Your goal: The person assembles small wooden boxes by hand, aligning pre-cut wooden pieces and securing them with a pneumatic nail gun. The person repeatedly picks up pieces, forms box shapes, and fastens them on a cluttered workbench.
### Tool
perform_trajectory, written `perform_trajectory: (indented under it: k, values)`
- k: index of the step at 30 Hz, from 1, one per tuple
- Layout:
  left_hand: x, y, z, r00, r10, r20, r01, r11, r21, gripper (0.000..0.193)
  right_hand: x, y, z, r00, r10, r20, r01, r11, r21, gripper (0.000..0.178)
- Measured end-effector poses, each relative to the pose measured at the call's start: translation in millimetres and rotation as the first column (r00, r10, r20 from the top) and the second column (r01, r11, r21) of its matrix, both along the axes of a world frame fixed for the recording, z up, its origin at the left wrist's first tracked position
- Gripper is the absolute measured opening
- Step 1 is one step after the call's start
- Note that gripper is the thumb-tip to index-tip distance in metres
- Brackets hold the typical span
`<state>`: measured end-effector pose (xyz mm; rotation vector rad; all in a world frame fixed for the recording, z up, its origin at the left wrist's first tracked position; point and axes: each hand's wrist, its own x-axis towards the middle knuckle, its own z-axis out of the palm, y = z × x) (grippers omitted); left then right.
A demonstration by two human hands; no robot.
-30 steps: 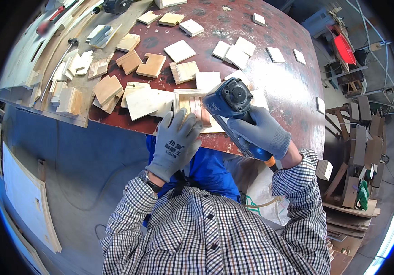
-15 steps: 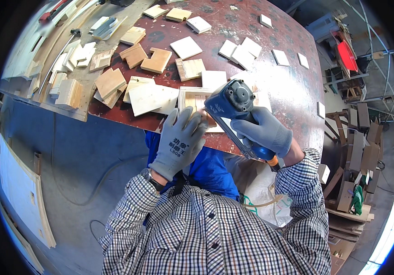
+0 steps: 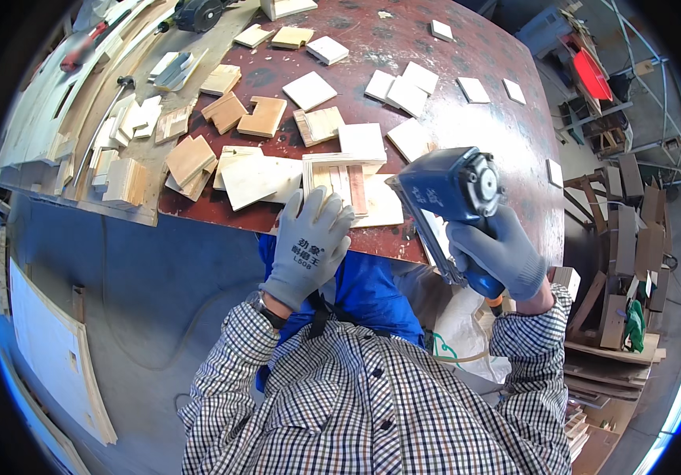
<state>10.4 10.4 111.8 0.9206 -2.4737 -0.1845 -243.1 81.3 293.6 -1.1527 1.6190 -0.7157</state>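
Observation:
My right hand [image 3: 502,253], in a grey glove, is closed round the handle of a blue-black nail gun [image 3: 439,186]. The gun hangs over the table's near edge, its nose apart from the wood. To its left lies a small wooden assembly [image 3: 320,162] with raised pale sides and a reddish strip [image 3: 358,190] inside. My gloved left hand [image 3: 309,245] rests its outstretched fingers against the near left corner of that assembly. The left thumb is mostly hidden. Left of these fingers, a flat pale wood panel [image 3: 249,180] overlaps other pieces.
Many square wood pieces [image 3: 310,91] are scattered over the dark red table [image 3: 356,36]. Notched blocks [image 3: 263,116] lie farther left. A side bench [image 3: 178,150] carries a hammer [image 3: 125,81] and wood stacks. Boards [image 3: 633,245] are piled at the right, beyond the table.
My right hand has drawn the nail gun right and toward me, away from the assembly, uncovering the reddish strip. My left hand stays at the assembly's corner.

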Motion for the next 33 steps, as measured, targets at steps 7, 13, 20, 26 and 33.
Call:
perform_trajectory:
  k: [7, 13, 20, 26, 33]
  values:
    - [0.2, -1.3, -16.3, 0.998, 0.009, -0.069, -0.013, 0.998, -0.060, 0.041, 10.7, -44.4, -42.3, 0.973, 0.202, -0.107, -0.197, 0.979, 0.059, 0.039]
    - [0.7, -1.2, -12.9, 0.999, 0.006, -0.038, -0.008, 0.998, -0.062, 0.043, 10.2, -56.3, -50.9, 0.951, 0.273, -0.145, -0.262, 0.961, 0.089, 0.039]
    - [-0.1, -0.1, -11.7, 0.997, 0.002, -0.079, -0.007, 0.998, -0.070, 0.040, 9.2, -59.3, -54.6, 0.945, 0.301, -0.125, -0.291, 0.952, 0.092, 0.040]
    - [-2.1, -1.6, -11.2, 0.997, -0.004, -0.075, 0.000, 0.998, -0.057, 0.036, 13.3, -67.0, -45.1, 0.893, 0.388, -0.226, -0.353, 0.918, 0.182, 0.049]
    - [0.8, 0.9, -13.3, 0.998, 0.007, -0.069, -0.010, 0.999, -0.051, 0.035, 9.6, -69.9, -54.1, 0.881, 0.410, -0.236, -0.373, 0.909, 0.186, 0.044]
